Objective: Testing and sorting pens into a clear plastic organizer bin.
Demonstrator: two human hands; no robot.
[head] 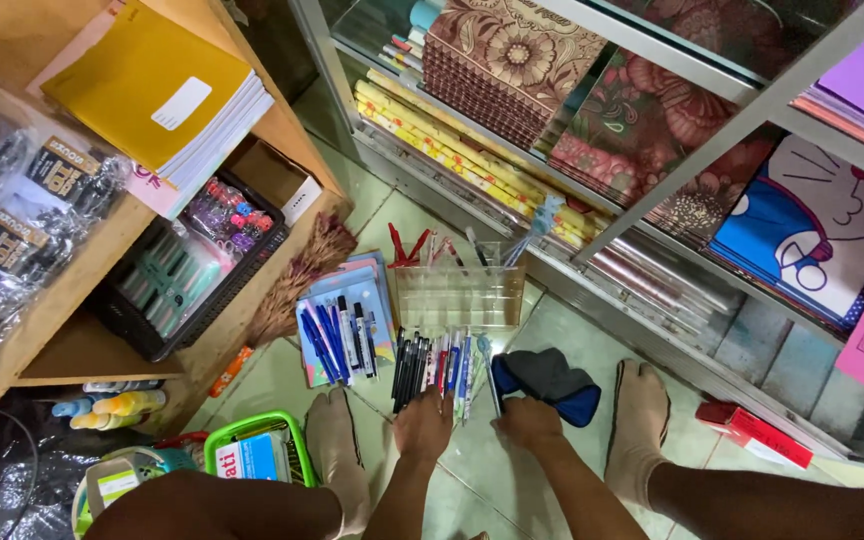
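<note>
My left hand lies knuckles up on the green tiled floor, its fingertips on the near ends of a row of black, red and blue pens. My right hand is curled beside it, closed around a thin blue pen next to a dark grey and blue cloth pouch. A clear plastic compartment box stands just beyond the pens. More pens lie on a blue pad to the left. My feet flank both hands.
A wooden shelf unit on the left holds a yellow notebook stack and a black basket of items. A metal-framed glass cabinet with patterned paper stands ahead. A green basket and a red box sit on the floor.
</note>
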